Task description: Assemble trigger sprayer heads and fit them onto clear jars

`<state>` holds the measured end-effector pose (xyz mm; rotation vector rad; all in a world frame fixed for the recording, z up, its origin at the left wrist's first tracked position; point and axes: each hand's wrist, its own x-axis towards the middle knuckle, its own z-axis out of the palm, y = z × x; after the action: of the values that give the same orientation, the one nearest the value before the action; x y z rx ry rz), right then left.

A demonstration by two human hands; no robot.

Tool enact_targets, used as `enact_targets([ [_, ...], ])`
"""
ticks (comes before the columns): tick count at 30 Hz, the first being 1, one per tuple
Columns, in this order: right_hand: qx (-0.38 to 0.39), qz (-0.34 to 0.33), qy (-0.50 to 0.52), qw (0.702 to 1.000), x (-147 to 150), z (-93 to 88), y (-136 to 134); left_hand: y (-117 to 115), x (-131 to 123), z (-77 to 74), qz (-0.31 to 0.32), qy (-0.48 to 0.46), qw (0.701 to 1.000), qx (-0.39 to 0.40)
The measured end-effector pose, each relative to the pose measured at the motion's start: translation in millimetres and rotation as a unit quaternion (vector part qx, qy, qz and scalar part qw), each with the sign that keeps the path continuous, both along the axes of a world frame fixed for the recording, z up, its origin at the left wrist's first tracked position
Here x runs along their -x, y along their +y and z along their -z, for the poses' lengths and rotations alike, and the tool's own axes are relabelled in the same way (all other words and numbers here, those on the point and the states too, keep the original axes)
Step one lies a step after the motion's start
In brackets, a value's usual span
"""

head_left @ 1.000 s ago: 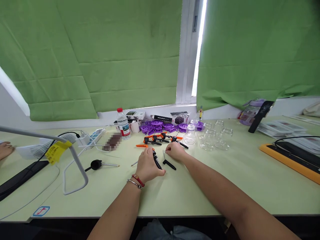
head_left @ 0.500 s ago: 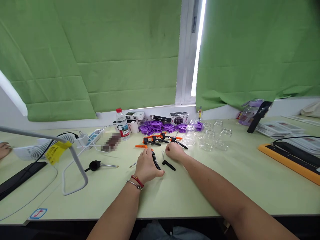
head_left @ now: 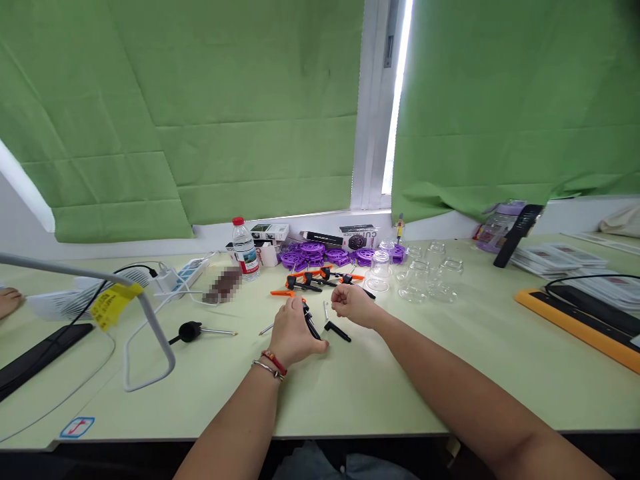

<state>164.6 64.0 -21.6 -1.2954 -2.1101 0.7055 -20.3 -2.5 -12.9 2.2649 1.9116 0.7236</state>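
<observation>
My left hand (head_left: 290, 333) lies on the table, fingers curled around a black-and-orange clamp-like part (head_left: 311, 323), much of it hidden under the palm. A thin metal rod (head_left: 267, 329) pokes out to its left. My right hand (head_left: 354, 305) is closed a little above the table, thumb and fingertips together; whatever they pinch is too small to make out. Between the hands lie a small silver pin (head_left: 326, 310) and a black L-shaped piece (head_left: 338, 331). Behind them, several black-and-orange clamp-like parts (head_left: 305, 281) sit in a loose group.
Purple plastic rings (head_left: 313, 252) are piled by the wall, near a water bottle (head_left: 245, 248). Upturned clear cups (head_left: 415, 280) stand to the right. A black knob with a metal rod (head_left: 193, 331) and a grey bent frame (head_left: 150, 333) are leftward. Another person's hand (head_left: 9, 301) shows at far left.
My right hand has lifted slightly and shifted a little to the right, away from the silver pin. My left hand keeps its place on the black-and-orange part.
</observation>
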Motion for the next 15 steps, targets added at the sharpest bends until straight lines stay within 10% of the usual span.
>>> enact_targets([
  [7,0.143,-0.108,0.149,0.972,8,-12.8,-39,-1,2,-2.7,0.038,-0.028,0.999,0.013],
  [15,-0.163,-0.181,-0.025,0.970,10,-8.0,-52,-2,4,-3.6,0.116,-0.055,0.990,0.056],
])
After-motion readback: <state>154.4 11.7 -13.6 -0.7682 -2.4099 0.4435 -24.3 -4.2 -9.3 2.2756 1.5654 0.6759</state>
